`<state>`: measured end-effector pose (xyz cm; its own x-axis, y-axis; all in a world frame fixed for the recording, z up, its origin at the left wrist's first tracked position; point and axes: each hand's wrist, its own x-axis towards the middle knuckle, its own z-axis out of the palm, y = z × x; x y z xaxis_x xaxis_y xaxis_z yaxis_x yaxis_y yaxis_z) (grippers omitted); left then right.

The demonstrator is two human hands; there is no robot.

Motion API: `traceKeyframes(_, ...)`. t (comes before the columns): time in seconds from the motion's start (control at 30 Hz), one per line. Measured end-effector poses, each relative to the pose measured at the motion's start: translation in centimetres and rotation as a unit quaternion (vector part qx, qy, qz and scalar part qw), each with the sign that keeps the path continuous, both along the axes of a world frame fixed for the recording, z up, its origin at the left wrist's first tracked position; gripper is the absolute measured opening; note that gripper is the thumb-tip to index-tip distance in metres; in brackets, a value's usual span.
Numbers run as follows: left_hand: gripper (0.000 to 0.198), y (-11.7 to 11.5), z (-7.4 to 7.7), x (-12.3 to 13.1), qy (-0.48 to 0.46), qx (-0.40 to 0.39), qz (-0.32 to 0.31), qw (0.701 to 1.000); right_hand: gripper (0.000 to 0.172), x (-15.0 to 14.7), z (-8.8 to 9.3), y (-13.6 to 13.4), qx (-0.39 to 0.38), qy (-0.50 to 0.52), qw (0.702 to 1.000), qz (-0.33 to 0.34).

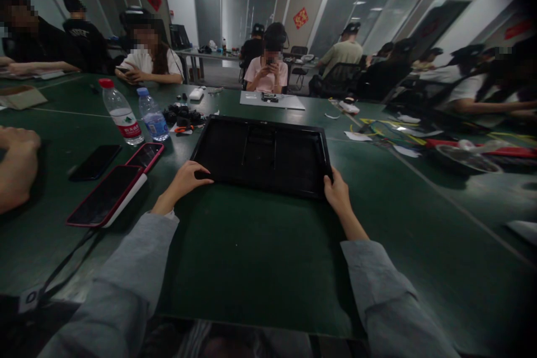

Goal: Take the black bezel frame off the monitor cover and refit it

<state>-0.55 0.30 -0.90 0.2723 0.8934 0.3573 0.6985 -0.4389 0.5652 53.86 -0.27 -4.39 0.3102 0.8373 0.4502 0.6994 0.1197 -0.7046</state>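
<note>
At the far left of the green table (251,257), note a co-worker's hand (17,168), well apart from your own. To its right lies a dark phone (95,162), and nearer to you a large phone (107,196) with a pink-red rim sits on a white object. A smaller pink-rimmed phone (146,156) adjoins it. Beyond the phones, two bottles stand upright: a red-capped bottle (123,117) and, just right of it, a blue-capped bottle (153,117).

Your left hand (187,182) clamps the near left corner of the black panel (293,156), thumb and fingers about its edge. The panel, a rectangle with a raised rim, is in front of you over the middle of the table; whether it touches the tabletop cannot be told. Past its far edge lies a pale board (291,102). Your right hand (338,190), well apart from the left, grips the panel's near right corner. Farther right, observe tangled cables (384,130), then a round dish (467,161).
</note>
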Motion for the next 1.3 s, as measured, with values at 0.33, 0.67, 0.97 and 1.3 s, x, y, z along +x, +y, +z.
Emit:
traceKeyframes(0.33,0.025,0.3,0.3,-0.3,-0.027,0.088,0.101,0.991,0.056,0.1,0.0,0.2,0.002,-0.019,1.0,-0.01)
traceKeyframes(0.67,0.047,1.8,-1.7,-1.5,-0.131,-0.053,0.203,0.969,0.058,1.3,-1.0,1.0,-0.002,0.018,1.0,0.002)
traceKeyframes(0.97,0.052,1.4,-0.8,-1.9,-0.122,-0.071,0.211,0.967,0.058,0.9,-0.8,1.2,0.012,0.007,1.0,-0.005)
traceKeyframes(1.3,0.044,1.1,-0.6,-1.5,-0.058,-0.056,0.228,0.97,0.059,1.0,-1.0,1.8,0.018,0.021,0.999,0.016)
